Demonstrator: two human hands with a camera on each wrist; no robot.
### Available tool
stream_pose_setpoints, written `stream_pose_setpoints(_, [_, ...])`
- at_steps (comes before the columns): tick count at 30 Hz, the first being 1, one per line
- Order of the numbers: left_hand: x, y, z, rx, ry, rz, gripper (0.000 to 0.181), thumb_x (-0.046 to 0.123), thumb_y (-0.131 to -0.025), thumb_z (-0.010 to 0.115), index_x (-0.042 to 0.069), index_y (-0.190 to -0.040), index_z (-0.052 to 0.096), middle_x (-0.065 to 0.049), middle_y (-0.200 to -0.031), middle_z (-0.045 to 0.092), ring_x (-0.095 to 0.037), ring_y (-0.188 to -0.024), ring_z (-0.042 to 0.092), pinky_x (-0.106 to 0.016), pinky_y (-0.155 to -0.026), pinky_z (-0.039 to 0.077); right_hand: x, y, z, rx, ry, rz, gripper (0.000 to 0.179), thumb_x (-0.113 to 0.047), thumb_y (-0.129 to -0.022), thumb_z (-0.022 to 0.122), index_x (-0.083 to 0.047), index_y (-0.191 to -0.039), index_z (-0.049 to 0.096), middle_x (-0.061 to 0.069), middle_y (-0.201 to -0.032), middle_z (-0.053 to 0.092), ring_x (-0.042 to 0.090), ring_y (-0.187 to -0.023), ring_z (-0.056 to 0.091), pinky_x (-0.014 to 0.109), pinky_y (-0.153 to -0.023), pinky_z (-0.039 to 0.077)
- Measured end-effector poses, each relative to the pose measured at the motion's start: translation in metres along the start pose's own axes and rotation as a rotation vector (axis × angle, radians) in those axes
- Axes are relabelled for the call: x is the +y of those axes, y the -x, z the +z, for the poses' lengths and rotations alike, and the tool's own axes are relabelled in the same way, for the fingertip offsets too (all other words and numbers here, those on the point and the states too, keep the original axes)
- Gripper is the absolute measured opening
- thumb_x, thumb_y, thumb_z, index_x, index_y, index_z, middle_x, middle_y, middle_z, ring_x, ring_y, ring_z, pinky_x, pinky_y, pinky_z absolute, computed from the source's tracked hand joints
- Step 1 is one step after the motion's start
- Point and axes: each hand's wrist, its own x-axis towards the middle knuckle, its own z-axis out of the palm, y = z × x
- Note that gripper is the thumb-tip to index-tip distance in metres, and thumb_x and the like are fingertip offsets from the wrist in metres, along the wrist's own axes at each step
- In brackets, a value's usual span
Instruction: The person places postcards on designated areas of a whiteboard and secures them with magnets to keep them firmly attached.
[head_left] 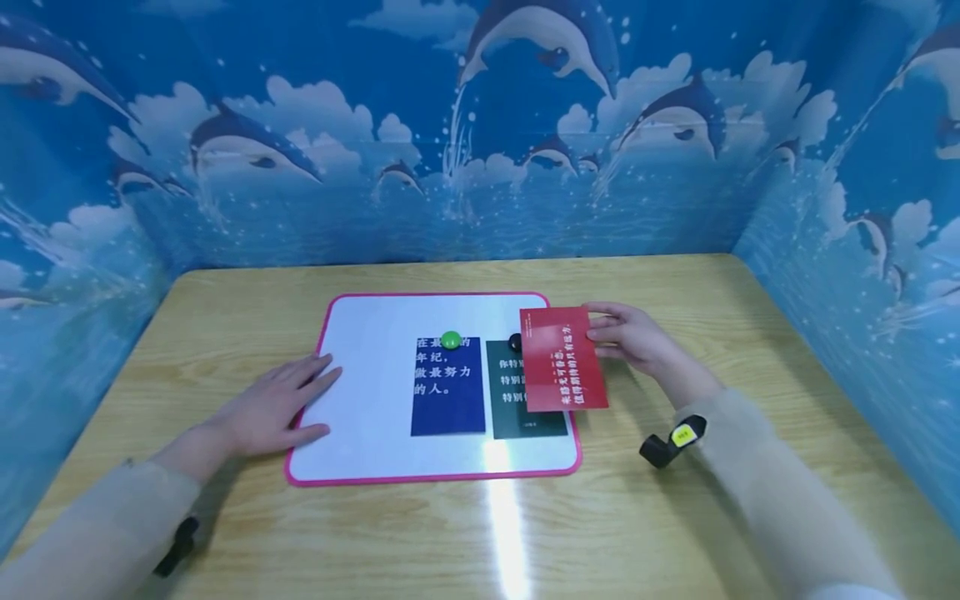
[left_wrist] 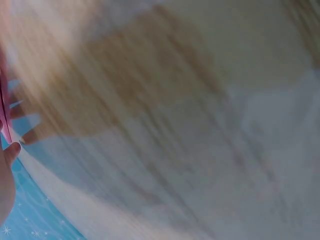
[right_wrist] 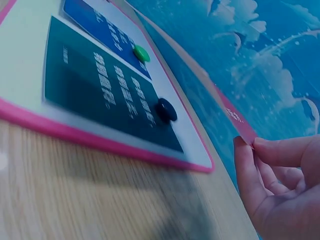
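Note:
A whiteboard (head_left: 360,350) with a pink rim lies flat on the table. My left hand (head_left: 273,408) rests on its left edge with the fingers spread and straight. Between thumb and fingers, my right hand (head_left: 626,337) pinches the edge of a red card (head_left: 547,358) with white writing, raised above the board's right side. Beneath it, partly covered in the head view, is a dark green card (right_wrist: 85,75) with a black magnet (right_wrist: 166,111) at its top. Left of that lies a blue card (head_left: 448,412) with a green magnet (head_left: 451,340) on its upper edge.
The wooden table (head_left: 405,533) reaches to a blue curtain (head_left: 337,200) printed with dolphins, which encloses the back and sides. Both wrists wear dark straps with small cameras; one wrist camera (head_left: 671,442) shows a yellow label. Light glares off the table's front.

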Motion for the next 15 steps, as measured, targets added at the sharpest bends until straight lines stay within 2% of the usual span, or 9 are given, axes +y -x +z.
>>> stream_pose_setpoints(7, [0.001,0.001,0.000,0.001,-0.008,0.005,0.083,0.065,-0.084,0.050,0.014,-0.147,0.031,-0.015,-0.152,0.028,-0.038,-0.138,0.027,-0.058,-0.110,0.025,-0.006,-0.004,0.020,-0.006,-0.029,-0.003,0.058,-0.010,-0.094,0.054,-0.012,-0.147,0.030,0.004,-0.112,0.053,0.007,-0.090,0.061,0.023,-0.077,0.056])
stream_pose_setpoints(15, [0.002,0.000,-0.002,-0.003,-0.013,0.006,0.084,0.066,-0.084,0.050,0.014,-0.147,0.032,-0.015,-0.152,0.028,-0.038,-0.138,0.027,-0.058,-0.110,0.026,-0.017,-0.007,0.047,-0.024,-0.108,-0.020,0.057,-0.004,-0.094,0.051,-0.009,-0.146,0.030,-0.002,-0.099,0.057,0.004,-0.080,0.063,0.021,-0.070,0.056])
